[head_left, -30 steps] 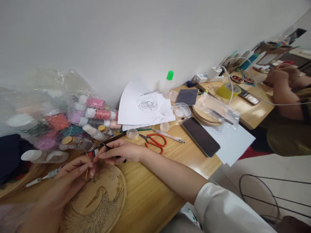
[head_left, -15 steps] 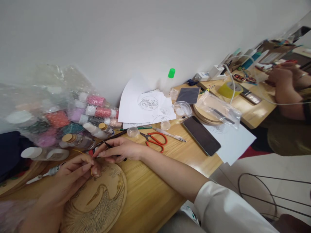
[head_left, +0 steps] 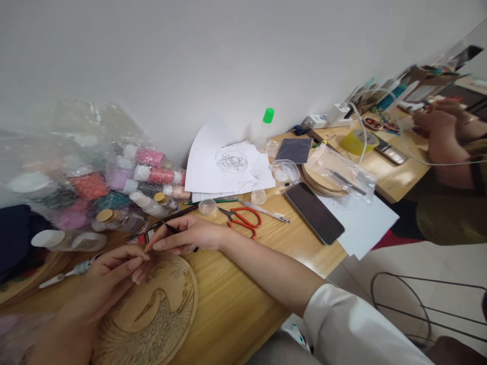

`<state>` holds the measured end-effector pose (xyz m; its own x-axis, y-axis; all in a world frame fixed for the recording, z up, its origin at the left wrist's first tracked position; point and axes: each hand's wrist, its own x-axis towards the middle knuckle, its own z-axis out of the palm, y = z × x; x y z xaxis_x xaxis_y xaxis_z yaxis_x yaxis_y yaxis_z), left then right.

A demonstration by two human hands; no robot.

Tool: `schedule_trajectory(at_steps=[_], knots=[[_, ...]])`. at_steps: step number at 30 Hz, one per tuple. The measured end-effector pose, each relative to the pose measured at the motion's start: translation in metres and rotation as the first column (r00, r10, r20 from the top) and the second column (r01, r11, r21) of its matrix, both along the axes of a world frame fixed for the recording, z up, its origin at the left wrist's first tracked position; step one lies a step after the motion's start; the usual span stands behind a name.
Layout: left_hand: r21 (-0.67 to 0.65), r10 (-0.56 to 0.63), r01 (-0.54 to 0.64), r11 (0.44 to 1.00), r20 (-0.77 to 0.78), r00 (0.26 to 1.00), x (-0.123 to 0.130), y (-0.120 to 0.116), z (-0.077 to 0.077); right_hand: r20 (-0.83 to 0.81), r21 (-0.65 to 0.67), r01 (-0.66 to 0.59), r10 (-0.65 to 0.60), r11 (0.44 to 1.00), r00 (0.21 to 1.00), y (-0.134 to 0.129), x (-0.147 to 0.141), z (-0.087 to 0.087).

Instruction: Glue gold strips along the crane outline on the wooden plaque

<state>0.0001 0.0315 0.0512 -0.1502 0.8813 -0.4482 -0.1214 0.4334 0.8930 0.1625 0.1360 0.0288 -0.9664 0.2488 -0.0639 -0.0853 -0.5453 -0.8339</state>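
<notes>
My left hand (head_left: 114, 274) is closed in a pinch at the upper left of a round wooden board (head_left: 178, 304) carved with a crane. The thin gold wire it held a moment ago hardly shows now between the fingertips. My right hand (head_left: 190, 234) meets it there, thumb and forefinger pressed together at the left fingertips. A slim black tool (head_left: 172, 229) lies in the right hand, its thin end pointing up and left; its exact kind is unclear. Both hands hover above the board's far edge, covering part of it.
Bagged bead bottles (head_left: 162, 176) and a corked jar (head_left: 125, 221) stand at the left. Beyond the right hand are red-handled pliers (head_left: 243, 220), a small clear cup (head_left: 207, 206), printed drawings (head_left: 228, 167) and a phone (head_left: 315, 213). Another person's hands (head_left: 441, 121) work at far right.
The gold wire that looped out from my left fingers has gone almost from sight. My right fingertips have come closer to the left ones. The board stays put.
</notes>
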Motion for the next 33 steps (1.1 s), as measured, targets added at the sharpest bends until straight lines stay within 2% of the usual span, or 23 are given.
schedule_trajectory(at_steps=[5,12,19,29,33], knots=[[0.074,-0.020,0.016,0.997,0.052,0.998,-0.003,-0.001,-0.005,-0.013,0.091,0.001,0.000,0.996,1.000,0.000,-0.001,-0.009],[0.262,-0.143,0.084,0.961,0.217,0.966,0.004,0.000,-0.007,-0.002,-0.036,0.087,-0.087,0.996,0.996,-0.004,0.000,-0.004],[0.315,-0.184,0.097,0.944,0.257,0.949,-0.001,-0.001,-0.020,0.074,-0.034,0.103,-0.101,0.994,0.992,-0.004,0.000,0.001],[0.346,-0.221,0.109,0.932,0.304,0.927,-0.001,-0.001,-0.020,0.050,0.020,0.056,-0.057,0.998,0.997,-0.005,0.002,0.000],[0.350,-0.218,0.107,0.930,0.292,0.931,-0.001,-0.001,-0.019,0.058,-0.018,0.080,-0.079,0.997,0.995,-0.004,0.002,-0.001]])
